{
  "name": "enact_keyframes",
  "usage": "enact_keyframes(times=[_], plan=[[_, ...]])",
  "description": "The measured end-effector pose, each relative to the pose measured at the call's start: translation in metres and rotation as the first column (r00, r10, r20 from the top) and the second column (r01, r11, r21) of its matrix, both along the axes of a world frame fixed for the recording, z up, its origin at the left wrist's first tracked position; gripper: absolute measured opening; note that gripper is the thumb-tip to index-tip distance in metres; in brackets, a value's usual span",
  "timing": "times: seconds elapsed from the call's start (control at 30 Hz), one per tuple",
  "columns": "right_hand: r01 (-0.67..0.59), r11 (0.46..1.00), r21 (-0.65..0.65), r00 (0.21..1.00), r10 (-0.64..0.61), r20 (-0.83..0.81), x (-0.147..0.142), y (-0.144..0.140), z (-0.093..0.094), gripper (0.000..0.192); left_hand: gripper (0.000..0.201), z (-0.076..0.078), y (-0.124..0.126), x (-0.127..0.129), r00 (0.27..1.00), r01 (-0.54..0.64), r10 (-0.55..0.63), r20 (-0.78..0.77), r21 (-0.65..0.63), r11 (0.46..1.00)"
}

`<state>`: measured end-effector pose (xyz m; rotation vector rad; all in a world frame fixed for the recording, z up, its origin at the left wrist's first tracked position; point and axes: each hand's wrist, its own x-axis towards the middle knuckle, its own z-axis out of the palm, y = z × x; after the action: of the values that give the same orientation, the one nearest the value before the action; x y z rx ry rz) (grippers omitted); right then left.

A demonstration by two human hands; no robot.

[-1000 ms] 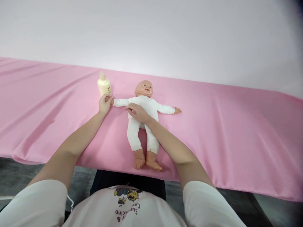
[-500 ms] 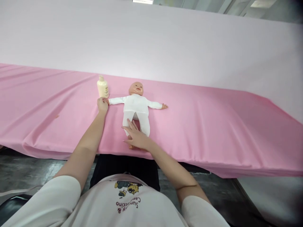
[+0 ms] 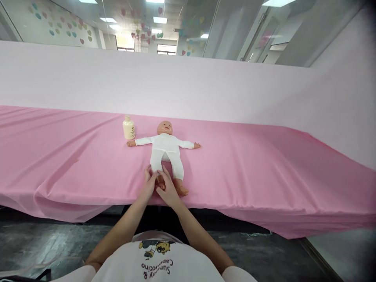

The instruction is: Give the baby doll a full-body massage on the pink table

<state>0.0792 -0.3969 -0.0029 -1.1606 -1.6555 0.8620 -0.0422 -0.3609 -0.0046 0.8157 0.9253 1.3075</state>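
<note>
Doll: baby doll [image 3: 166, 150] in a white suit lies on its back on the pink cloth [image 3: 264, 168], head toward the far edge, arms spread, feet at the near edge, roughly midway along it.
Left hand: left hand [image 3: 149, 184] is at the doll's foot nearest the bottle side, fingers curved round it from the outside — 1.0 s ago it was up at the doll's outstretched hand beside the bottle, and 0.5 s ago it was still there.
Right hand: right hand [image 3: 168, 188] lies over the same foot from the other side, fingers extended toward the shin and touching the left hand's fingers; 1.0 s ago it rested on the doll's chest, 0.5 s ago on the lower legs.
Grip: both hands are together and closed about that 1 foot, which is mostly hidden between them; how tight the hold is I cannot tell.
Other foot: bare foot [image 3: 181, 191] lies free just beside the right hand.
Bottle: cream lotion bottle [image 3: 129, 128] stands upright near the far edge, just beyond the doll's outstretched hand — now with no hand near it.
Doll's place: unchanged on the cloth across all 3 frames.
View: camera has tilted up, so the ceiling lights [image 3: 160, 19] now show.
</note>
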Motion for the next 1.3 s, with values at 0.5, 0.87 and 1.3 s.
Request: enact_keyframes(times=[0.5, 0.87, 1.3], plan=[[-0.107, 0.991, 0.078, 0.994, 0.105, 0.031, -0.001, -0.014, 0.007, 0.045, 0.048, 0.014, -0.01, 0.018, 0.857, 0.297, -0.147, 0.495, -0.239, 0.925], [-0.005, 0.984, 0.179, 1.0, 0.007, -0.011, 0.0, -0.01, -0.003, 0.026, 0.036, 0.009, -0.006, 0.014, 0.856, 0.344, -0.241, 0.457, -0.158, 0.925], [-0.036, 0.974, 0.225, 0.999, 0.036, 0.003, 0.002, -0.013, -0.002, 0.047, 0.056, 0.0, -0.012, 0.015, 0.941, 0.062, -0.035, 0.337, -0.07, 0.996]])
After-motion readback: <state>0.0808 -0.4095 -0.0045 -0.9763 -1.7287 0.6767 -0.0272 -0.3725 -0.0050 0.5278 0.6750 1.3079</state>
